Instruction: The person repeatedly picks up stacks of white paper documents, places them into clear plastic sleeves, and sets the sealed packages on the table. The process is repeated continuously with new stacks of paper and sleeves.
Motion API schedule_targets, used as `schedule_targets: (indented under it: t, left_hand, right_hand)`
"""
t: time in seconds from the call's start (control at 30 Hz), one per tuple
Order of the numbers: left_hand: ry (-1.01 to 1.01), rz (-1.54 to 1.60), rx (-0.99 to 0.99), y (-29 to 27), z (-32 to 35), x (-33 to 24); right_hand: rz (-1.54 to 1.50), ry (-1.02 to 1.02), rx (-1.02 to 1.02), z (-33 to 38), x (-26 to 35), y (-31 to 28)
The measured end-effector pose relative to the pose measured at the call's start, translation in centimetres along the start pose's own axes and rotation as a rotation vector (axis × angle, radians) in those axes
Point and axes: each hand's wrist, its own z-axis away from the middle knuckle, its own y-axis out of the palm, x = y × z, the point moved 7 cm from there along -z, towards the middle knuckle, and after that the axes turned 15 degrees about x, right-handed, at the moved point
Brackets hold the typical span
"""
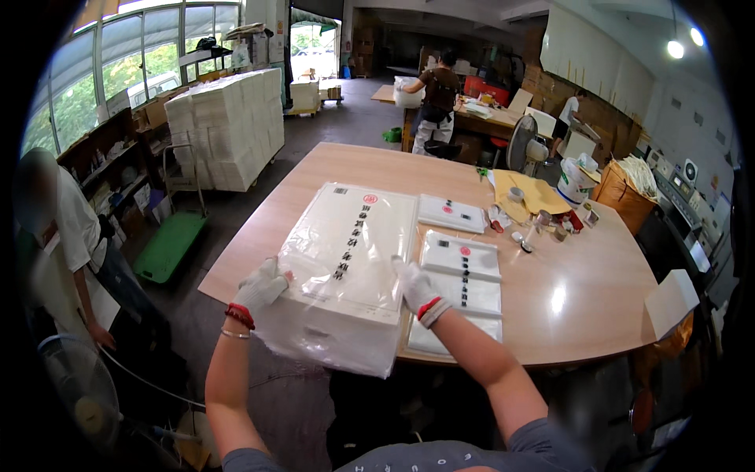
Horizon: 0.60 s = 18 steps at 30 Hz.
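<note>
A large clear plastic bag (338,303) with dark and red print lies around a thick stack of white paper at the table's near edge. The bag's loose near end hangs past that edge. My left hand (263,285), in a white glove, is closed on the bag at its left side. At the right side my gloved right hand (418,289) grips the bag, its fingers along the edge of the stack. Just right of it, smaller bagged packs (464,256) lie overlapping in a column, with a further bagged pack (451,212) beyond them.
The wooden table (562,263) carries brown paper (527,193), tape rolls and a white bucket (574,181) at its far right. A fan (525,141) stands behind. A green trolley (169,245) and tall paper stacks (224,130) are on the left. One person (86,228) is at left; others work farther back.
</note>
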Motion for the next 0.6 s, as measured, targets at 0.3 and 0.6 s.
schedule_targets:
  t: [0.3, 0.6]
  left_hand:
    - [0.077, -0.413, -0.379, -0.7, 0.9, -4.0]
    - [0.578, -0.576, 0.010, 5.8, -7.0, -21.4]
  right_hand:
    - [-0.039, -0.025, 0.003, 1.7, 1.1, 0.6]
    - [0.221, 0.365, -0.533, 14.1, -21.9, -16.8]
